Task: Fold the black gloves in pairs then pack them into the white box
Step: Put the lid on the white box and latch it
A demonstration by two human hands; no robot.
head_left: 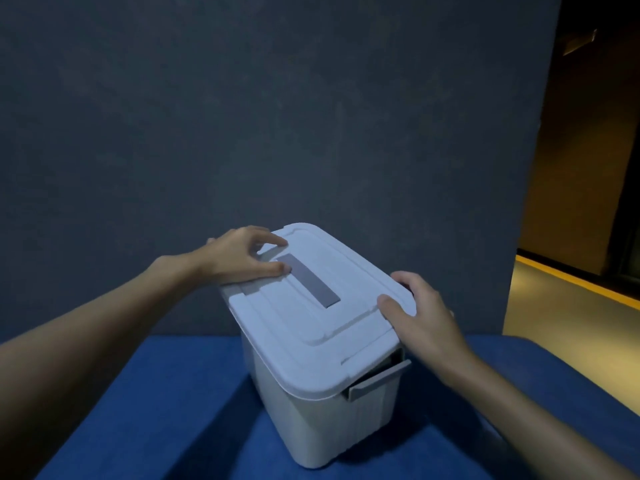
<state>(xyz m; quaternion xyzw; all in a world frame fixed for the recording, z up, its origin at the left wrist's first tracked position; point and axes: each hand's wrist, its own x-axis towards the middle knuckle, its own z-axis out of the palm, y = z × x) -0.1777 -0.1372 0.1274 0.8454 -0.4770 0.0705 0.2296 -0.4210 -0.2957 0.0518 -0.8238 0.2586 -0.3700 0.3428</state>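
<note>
White plastic box [329, 427] sits lidded on the blue desk [138, 410], left hand [239, 258] and right hand [422, 317] each gripping opposite lid [311, 327] edges with curled fingers [277, 241]; looks stiff, light and kinda slick, so those rims seem the place to grab, no gloves in sight.

White box [322, 427]: plastic, smooth, matt. Lid [311, 317]: same white plastic, smooth, matt. Grey strip [308, 280] and latch [377, 379]: matt plastic. Table [156, 427]: blue cloth cover, matt, finely napped. Wall [277, 116]: dark, matt, faintly mottled.
</note>
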